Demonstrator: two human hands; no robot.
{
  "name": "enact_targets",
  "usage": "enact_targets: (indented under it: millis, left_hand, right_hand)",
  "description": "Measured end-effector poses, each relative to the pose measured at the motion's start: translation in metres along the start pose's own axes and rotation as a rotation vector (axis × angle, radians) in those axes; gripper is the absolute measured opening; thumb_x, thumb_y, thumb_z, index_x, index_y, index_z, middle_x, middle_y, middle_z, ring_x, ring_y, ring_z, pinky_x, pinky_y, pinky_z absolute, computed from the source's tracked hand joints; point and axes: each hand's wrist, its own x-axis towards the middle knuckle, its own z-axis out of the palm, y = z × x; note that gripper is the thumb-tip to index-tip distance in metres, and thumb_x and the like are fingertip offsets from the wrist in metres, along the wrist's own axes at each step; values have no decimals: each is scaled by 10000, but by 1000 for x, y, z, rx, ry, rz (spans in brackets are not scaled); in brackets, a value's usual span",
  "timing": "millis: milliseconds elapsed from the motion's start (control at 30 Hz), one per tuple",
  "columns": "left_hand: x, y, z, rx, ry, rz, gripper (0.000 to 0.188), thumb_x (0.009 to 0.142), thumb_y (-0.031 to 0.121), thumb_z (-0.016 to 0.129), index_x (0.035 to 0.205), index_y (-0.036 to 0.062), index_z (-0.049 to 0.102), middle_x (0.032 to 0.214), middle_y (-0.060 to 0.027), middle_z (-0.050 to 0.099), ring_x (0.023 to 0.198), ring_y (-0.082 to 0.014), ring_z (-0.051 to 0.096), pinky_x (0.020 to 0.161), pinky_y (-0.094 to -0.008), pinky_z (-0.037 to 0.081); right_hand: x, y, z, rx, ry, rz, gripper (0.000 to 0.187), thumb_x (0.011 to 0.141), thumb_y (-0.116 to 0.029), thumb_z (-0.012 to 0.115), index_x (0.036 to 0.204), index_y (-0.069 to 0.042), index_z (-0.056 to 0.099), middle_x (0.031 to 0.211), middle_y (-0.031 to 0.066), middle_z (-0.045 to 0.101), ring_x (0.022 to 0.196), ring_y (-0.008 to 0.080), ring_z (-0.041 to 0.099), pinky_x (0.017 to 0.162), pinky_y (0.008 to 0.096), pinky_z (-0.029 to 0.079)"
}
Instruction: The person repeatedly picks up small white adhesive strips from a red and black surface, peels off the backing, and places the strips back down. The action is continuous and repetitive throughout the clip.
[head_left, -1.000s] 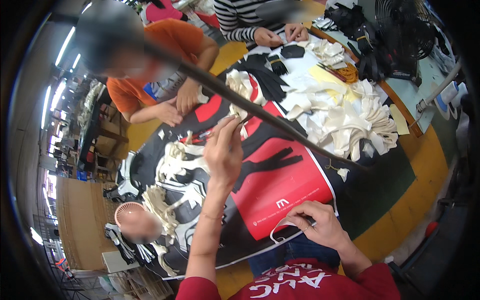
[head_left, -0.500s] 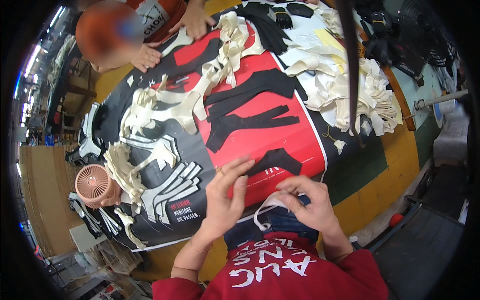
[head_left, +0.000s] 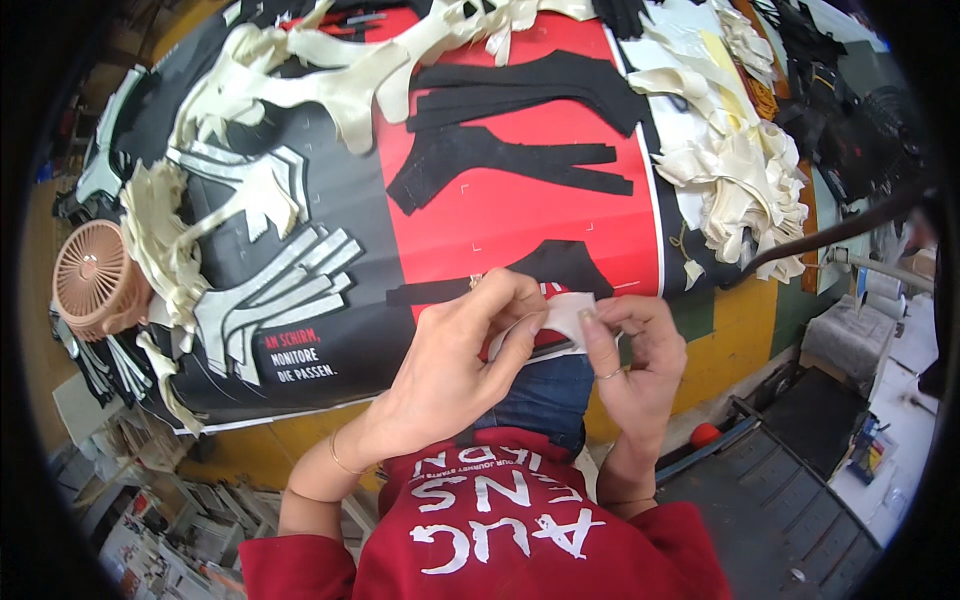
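Close to my body, over the table's near edge, a small off-white cut piece [head_left: 570, 318] of thin, soft-looking sheet is stretched between my hands. My left hand [head_left: 455, 350] pinches its left side between thumb and fingers. On its right side, my right hand [head_left: 645, 350] grips it with thumb and forefinger. Just beyond my fingers a black cut piece [head_left: 565, 262] with a long narrow arm lies flat on the red part of the printed sheet [head_left: 520, 225]. Farther off, more black cut pieces [head_left: 510, 165] lie in overlapping layers.
Cream cut pieces [head_left: 330, 85] spread across the far left, with white-coated strips [head_left: 285, 290] nearer. A pink fan [head_left: 95, 275] stands at the left edge. Another heap of cream pieces [head_left: 745, 190] lies at the right, beyond a dark curved bar [head_left: 840, 237].
My left hand has come to the off-white piece and now pinches it too; before, only my right hand held it. The view has tilted down, and the co-worker is out of sight.
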Motion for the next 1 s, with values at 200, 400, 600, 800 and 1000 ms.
enact_targets:
  millis: [200,400,600,800,1000]
  left_hand:
    - [13,-10,0,174,40,135,185,863,-65,652,1033,5,631,947,-114,593,701,-221,630,601,-345,511]
    - [22,-20,-1,306,18,85,318,811,-84,668,1081,76,720,954,-95,593,682,-190,584,619,-337,491]
    - [25,-22,4,317,34,52,334,807,-89,659,1094,70,726,935,-95,588,695,-211,586,624,-348,492]
    - [24,-21,7,321,55,47,339,809,-96,650,1101,58,726,913,-95,581,703,-212,591,625,-340,495]
    - [24,-20,8,341,45,54,339,815,-102,641,1121,30,705,926,-114,564,706,-229,604,621,-350,513]
  right_hand:
    - [18,7,-1,-241,-24,-72,117,836,11,743,941,-2,695,795,75,680,671,134,641,622,254,506]
    - [23,17,5,-303,-1,-16,155,816,25,753,959,-14,707,778,62,671,657,113,621,601,239,485]
    - [21,18,8,-188,75,152,208,851,7,750,1016,4,624,766,34,661,647,61,589,590,200,455]
    - [23,16,11,-131,56,192,316,869,11,736,1091,-19,514,815,26,652,703,45,590,621,179,434]
    - [25,17,12,-116,84,180,334,869,7,733,1096,2,488,766,59,666,666,64,607,601,196,460]
